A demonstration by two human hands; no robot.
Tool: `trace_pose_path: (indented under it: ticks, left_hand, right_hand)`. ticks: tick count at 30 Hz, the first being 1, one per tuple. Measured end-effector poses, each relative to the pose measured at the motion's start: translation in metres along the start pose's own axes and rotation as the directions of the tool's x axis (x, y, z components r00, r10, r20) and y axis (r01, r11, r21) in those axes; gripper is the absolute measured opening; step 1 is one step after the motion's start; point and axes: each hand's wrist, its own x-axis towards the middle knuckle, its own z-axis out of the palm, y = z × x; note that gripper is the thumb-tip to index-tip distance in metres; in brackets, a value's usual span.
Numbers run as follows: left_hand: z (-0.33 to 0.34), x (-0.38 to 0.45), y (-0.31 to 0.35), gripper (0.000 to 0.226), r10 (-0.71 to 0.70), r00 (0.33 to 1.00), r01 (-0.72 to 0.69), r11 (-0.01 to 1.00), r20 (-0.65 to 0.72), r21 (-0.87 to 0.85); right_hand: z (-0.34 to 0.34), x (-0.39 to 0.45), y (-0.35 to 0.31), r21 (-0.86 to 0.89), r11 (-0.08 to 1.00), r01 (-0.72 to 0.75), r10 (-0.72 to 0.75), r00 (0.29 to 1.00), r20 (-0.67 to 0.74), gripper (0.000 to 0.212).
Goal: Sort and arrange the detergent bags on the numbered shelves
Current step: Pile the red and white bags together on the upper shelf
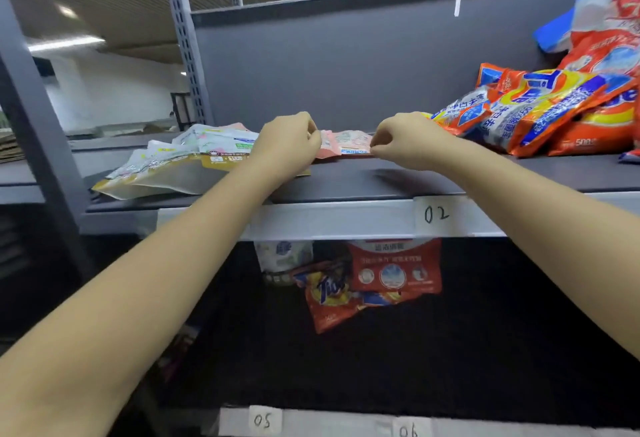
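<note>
A flat pink detergent bag (344,143) lies on the grey shelf labelled 02 (435,213). My left hand (287,145) pinches its left edge and my right hand (405,140) pinches its right edge, both with curled fingers. Left of it lies a pile of pale white, gold and pink bags (180,162). To the right sits a heap of orange Tide bags (540,110), with a tall red and blue bag (613,20) standing behind them.
On the shelf below, an orange Tide bag (329,294), a red bag (394,268) and a white pouch (282,256) lie in shadow. Labels 05 (263,420) and 06 (408,429) mark the lower rail. A grey upright post (183,34) stands at the left.
</note>
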Motion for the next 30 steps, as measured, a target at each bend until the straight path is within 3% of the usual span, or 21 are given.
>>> trace_pose_path:
  ticks: [8,11,16,20,24,27,29,30]
  left_hand:
    - [-0.032,-0.133,0.007,0.021,0.245,0.958,-0.260,0.962,-0.152,-0.085]
    - [-0.031,-0.179,-0.003,0.020,0.272,0.953,-0.290,0.946,-0.132,-0.146]
    - [0.004,-0.231,-0.031,0.022,0.170,0.977,-0.142,0.969,0.130,-0.204]
    - [0.049,-0.245,-0.044,0.025,0.088,0.945,-0.005,0.967,0.315,-0.253]
    - [0.114,-0.244,-0.054,0.029,-0.048,0.860,0.165,0.969,0.509,-0.186]
    - [0.160,-0.234,-0.055,0.031,-0.085,0.764,0.191,0.976,0.639,-0.099]
    - [0.183,-0.220,-0.050,0.031,-0.123,0.716,0.225,0.972,0.687,-0.060]
    - [0.193,-0.211,-0.047,0.032,-0.126,0.723,0.244,0.966,0.680,-0.081]
  right_hand:
    - [-0.026,-0.106,-0.036,0.339,0.938,0.073,-0.002,0.979,-0.206,0.026]
    - [-0.021,-0.157,-0.055,0.423,0.904,0.066,0.027,0.977,-0.211,0.023]
    - [0.046,-0.223,-0.061,0.469,0.877,-0.100,0.098,0.995,0.029,0.023]
    - [0.113,-0.244,-0.032,0.413,0.851,-0.325,0.229,0.937,0.266,0.024]
    - [0.160,-0.249,0.004,0.361,0.795,-0.487,0.334,0.849,0.409,0.027]
    - [0.189,-0.236,0.038,0.377,0.718,-0.585,0.393,0.788,0.474,0.027]
    - [0.204,-0.220,0.062,0.388,0.651,-0.652,0.428,0.738,0.521,0.031]
    - [0.210,-0.210,0.075,0.397,0.617,-0.680,0.453,0.719,0.527,0.035]
